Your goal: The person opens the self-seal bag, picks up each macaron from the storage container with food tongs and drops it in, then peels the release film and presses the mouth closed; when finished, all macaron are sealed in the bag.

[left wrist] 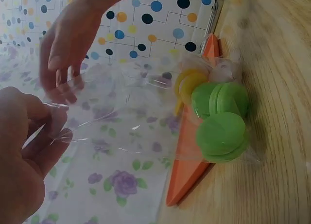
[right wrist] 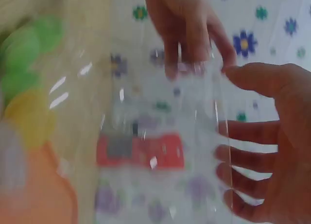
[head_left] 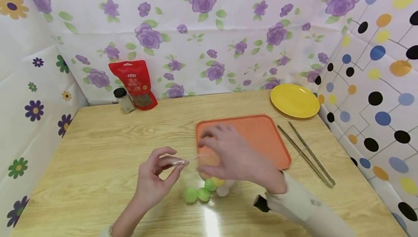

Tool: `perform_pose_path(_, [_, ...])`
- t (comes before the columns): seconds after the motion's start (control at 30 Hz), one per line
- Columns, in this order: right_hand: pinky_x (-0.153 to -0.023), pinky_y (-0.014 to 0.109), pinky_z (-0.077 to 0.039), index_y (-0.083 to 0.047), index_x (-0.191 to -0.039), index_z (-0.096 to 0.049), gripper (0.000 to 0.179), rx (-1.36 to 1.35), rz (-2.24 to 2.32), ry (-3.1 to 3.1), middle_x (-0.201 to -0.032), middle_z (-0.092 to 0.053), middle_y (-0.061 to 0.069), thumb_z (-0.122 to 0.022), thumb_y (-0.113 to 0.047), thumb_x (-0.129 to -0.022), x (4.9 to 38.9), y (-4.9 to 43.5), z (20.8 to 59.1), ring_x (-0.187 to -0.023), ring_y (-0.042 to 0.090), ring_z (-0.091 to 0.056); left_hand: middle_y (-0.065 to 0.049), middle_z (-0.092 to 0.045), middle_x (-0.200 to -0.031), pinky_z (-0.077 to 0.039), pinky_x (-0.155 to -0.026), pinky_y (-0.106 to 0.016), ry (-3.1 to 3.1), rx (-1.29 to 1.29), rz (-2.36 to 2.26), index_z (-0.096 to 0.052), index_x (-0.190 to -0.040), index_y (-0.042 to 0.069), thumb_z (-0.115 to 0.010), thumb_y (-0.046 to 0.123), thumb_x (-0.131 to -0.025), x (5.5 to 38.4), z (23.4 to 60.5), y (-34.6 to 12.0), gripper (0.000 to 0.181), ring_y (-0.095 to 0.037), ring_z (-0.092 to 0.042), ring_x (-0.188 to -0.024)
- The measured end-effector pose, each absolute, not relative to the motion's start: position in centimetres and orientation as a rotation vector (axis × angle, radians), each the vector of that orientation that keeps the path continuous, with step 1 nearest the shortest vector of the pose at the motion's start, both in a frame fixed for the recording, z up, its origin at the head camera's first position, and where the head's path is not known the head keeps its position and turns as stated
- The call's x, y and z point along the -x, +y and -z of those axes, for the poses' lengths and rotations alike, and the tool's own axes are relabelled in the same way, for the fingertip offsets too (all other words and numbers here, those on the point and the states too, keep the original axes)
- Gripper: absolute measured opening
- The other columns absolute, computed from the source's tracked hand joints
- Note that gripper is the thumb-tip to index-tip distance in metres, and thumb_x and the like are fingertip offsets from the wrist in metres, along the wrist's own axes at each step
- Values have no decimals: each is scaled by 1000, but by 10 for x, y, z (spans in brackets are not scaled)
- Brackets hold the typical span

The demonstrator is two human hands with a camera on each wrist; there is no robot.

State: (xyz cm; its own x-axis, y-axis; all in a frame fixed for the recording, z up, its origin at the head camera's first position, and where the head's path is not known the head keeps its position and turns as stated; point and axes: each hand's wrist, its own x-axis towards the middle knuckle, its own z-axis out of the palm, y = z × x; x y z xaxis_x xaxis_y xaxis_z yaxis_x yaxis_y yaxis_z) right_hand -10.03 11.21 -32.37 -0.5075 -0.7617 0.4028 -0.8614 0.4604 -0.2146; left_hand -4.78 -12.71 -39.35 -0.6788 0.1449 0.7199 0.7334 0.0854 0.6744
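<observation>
A clear plastic bag (left wrist: 126,112) stands with its top held up. At its bottom lie green macarons (left wrist: 221,134), a yellow one (left wrist: 193,87) and pale ones (head_left: 223,190). My left hand (head_left: 153,175) pinches the bag's top edge between thumb and fingers. Opposite it, my right hand (head_left: 228,153) has its fingers spread and slightly bent along the other side of the bag's top. In the right wrist view the fingertips (right wrist: 224,153) meet or nearly meet the film; firm contact cannot be told.
An orange tray (head_left: 254,131) lies behind the bag, partly covered by the right hand. Metal tongs (head_left: 310,153) rest to its right, with a yellow plate (head_left: 295,101) farther back. A red pouch (head_left: 135,84) and a black-capped jar (head_left: 124,100) stand at the back left.
</observation>
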Motion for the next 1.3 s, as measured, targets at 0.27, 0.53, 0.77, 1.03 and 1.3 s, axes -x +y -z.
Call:
perform_pose_path(0.27, [-65,25,-40,-18,-81,-73,10,-1677,-418,-2525,-79,-65,-10,-78,-24,-88,98,72,311,-72,8,-58,-11,-74,-87,-58,-74,-27,-1985,836,1668,-69,-102,-3,-75,-21,-75,39,396,-131,34,-14,-71,-82])
perform_pose_path(0.53, [-72,27,-45,-16,-83,-74,9,-1671,-580,-2558,-79,-64,-11,-78,-20,-89,104,101,316,-76,7,-57,-4,-73,-78,-53,-64,-21,-2010,769,1622,-75,-84,7,-75,-19,-76,34,396,-127,28,-11,-69,-70])
perform_pose_path(0.77, [-67,26,-50,-12,-84,-73,7,-1574,-703,-2595,-80,-64,-9,-77,-12,-89,111,149,325,-74,7,-57,-7,-70,-70,-53,-62,-21,-1993,713,1626,-69,-77,6,-73,-14,-78,34,399,-128,20,-12,-68,-67])
perform_pose_path(1.03, [-62,26,-49,-12,-86,-68,10,-1505,-914,-2573,-82,-61,-8,-74,-4,-91,114,181,339,-72,6,-55,-14,-67,-69,-55,-65,-21,-1933,728,1685,-63,-75,-2,-69,-8,-84,38,404,-129,13,-12,-66,-64])
perform_pose_path(1.3, [-59,29,-51,-12,-88,-66,16,-1394,-1025,-2540,-83,-62,-8,-73,1,-89,108,198,351,-72,5,-55,-8,-71,-78,-56,-63,-22,-1971,695,1688,-61,-75,-2,-64,-26,-78,38,403,-129,25,-9,-66,-65])
